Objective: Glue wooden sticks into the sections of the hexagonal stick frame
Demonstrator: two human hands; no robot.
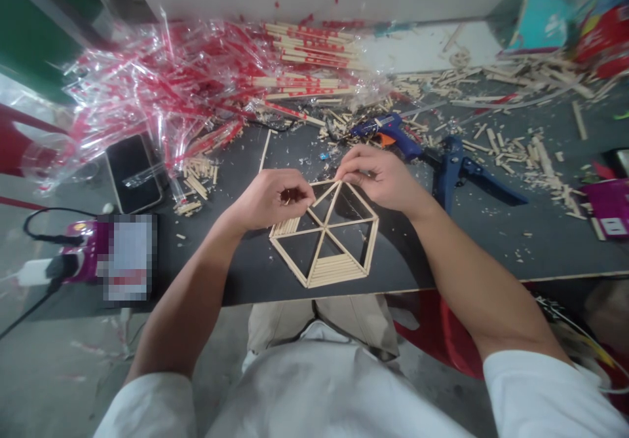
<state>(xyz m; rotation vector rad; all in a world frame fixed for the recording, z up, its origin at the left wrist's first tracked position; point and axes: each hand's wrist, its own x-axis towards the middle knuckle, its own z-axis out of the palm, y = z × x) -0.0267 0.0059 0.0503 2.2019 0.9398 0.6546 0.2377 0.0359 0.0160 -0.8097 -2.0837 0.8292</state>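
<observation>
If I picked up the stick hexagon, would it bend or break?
The hexagon is probably light, being thin sticks. It's likely fairly stiff, since spokes meet in its middle. Pushed hard, it might snap where the stick ends meet.

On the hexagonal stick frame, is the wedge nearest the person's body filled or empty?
Partly filled: parallel sticks line its outer part; dark tabletop shows further in.

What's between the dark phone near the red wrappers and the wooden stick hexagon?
In the head view, short stick pieces lie beside the dark phone; nearer the wooden stick hexagon, the person's left hand is in between.
</observation>
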